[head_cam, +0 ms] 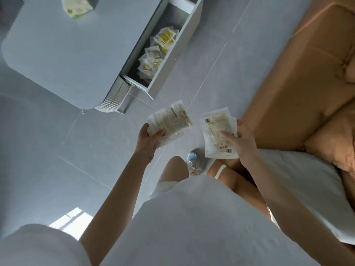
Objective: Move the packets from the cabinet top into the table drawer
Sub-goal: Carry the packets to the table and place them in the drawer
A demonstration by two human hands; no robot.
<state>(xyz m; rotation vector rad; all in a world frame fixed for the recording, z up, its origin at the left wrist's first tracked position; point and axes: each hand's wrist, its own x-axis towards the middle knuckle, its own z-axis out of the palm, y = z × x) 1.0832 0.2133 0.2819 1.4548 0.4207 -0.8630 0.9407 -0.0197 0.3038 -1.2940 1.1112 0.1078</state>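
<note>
The left hand (pixel 149 140) is gripping a small bundle of packets (pixel 170 120), with the thumb lying over the printed face and the fingers curled beneath the lower edge. These packets are flat, white-bordered sachets with a pale yellow-beige panel and fine dark print; the print is too blurred to read. The bundle is fanning up and to the right of the hand, tilted, over the floor (pixel 48 150).

The right hand (pixel 244 144) is holding a second stack of packets (pixel 218 135), with the thumb pressing on the top face and the fingers supporting the right edge from behind. The top packet is showing the same white border, a beige panel and barcode labels at two corners. This stack is sitting to the left of the hand, just beside the left-hand bundle but not touching it.

Beyond both hands, the table drawer (pixel 189 25) is standing pulled out from the white table (pixel 57 45). A loose pile of stored packets (pixel 158 50), white with yellow markings, is lying inside it. A pale green-and-white package (pixel 76 6) is resting on the table top. A tan sofa (pixel 297 73) is occupying the right side, and a shoe (pixel 194 162) is showing below the hands.
</note>
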